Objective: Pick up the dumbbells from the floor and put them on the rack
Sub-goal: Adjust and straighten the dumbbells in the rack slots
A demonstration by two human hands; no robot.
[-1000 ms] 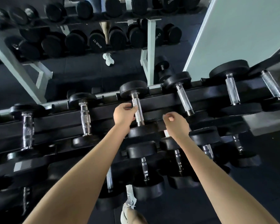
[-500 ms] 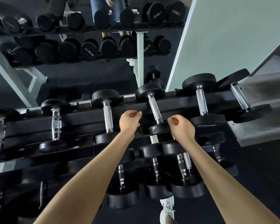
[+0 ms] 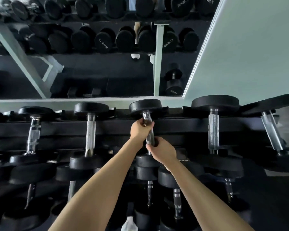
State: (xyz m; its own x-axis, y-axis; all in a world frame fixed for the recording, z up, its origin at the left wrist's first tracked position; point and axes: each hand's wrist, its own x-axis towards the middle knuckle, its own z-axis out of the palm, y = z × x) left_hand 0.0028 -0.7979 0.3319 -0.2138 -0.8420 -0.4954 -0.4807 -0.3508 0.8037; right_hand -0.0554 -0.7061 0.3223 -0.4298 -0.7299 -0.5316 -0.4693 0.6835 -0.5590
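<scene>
Matte black heads and a chrome, knurled handle on centre dumbbell point(image 3: 150, 135). rack point(image 3: 177, 126) rails black. floor point(image 3: 274, 205) dark charcoal. wall panel point(image 3: 250, 47) pale grey-green. mirrored dumbbells point(image 3: 103, 41) black with white lettering. mirrored upright point(image 3: 158, 64) light grey. shoe point(image 3: 128, 224) whitish.

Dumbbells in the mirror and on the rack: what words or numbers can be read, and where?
"17.5KG", likely, tilted: right mirrored dumbbell end, beside the white post.
Weight mark, digits unsure: left mirrored dumbbell end.
Top-row mirrored ends, mirrored floor dumbbell: too blurred.
Held dumbbell: none visible.
</scene>
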